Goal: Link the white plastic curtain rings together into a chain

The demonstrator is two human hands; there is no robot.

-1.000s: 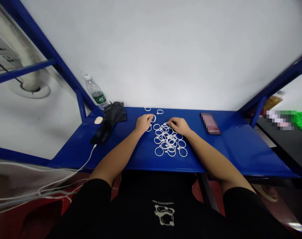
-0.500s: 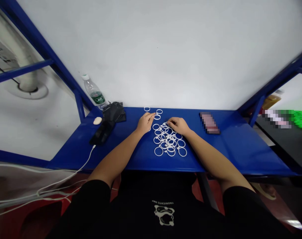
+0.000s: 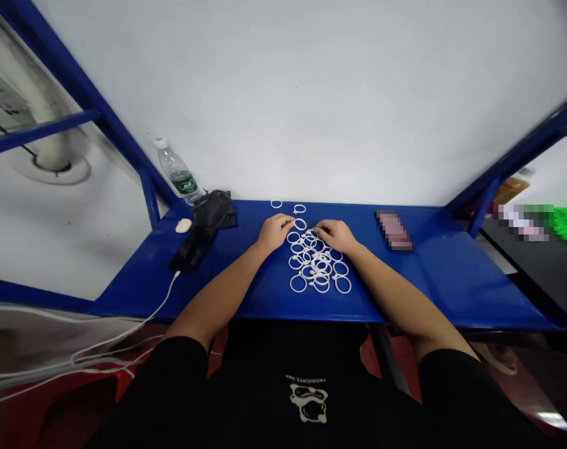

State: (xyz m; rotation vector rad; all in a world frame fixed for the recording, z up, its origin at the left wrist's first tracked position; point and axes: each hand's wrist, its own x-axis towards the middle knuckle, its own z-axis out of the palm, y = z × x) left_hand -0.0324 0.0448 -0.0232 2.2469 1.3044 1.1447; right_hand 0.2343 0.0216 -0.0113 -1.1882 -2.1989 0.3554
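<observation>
My left hand (image 3: 276, 232) is closed in a pinch, with thumb and fingertips on the edge of a thin white ring (image 3: 301, 229) just behind a loose pile. The pile of white rings (image 3: 319, 267), several with a small knob, spreads over the blue table between my forearms. At its far right edge, my right hand (image 3: 336, 236) has its fingers pinched together on a white ring (image 3: 311, 231), partly covered by the fingertips. Two more white rings, one by the table's back edge (image 3: 276, 207) and one closer to the pile (image 3: 300, 212), lie apart.
The blue table (image 3: 265, 287) meets a white wall at the back. To the left are a water bottle (image 3: 184, 182), a crumpled black bag (image 3: 214, 210), a dark device (image 3: 190, 249) with a white cable and a pale lump (image 3: 183, 226). A blurred phone-like object (image 3: 394, 230) lies right.
My left hand has drawn slightly toward me, and the ring at its fingertips has shifted toward the pile. A white bit seen under that hand no longer shows. My right hand stays in place.
</observation>
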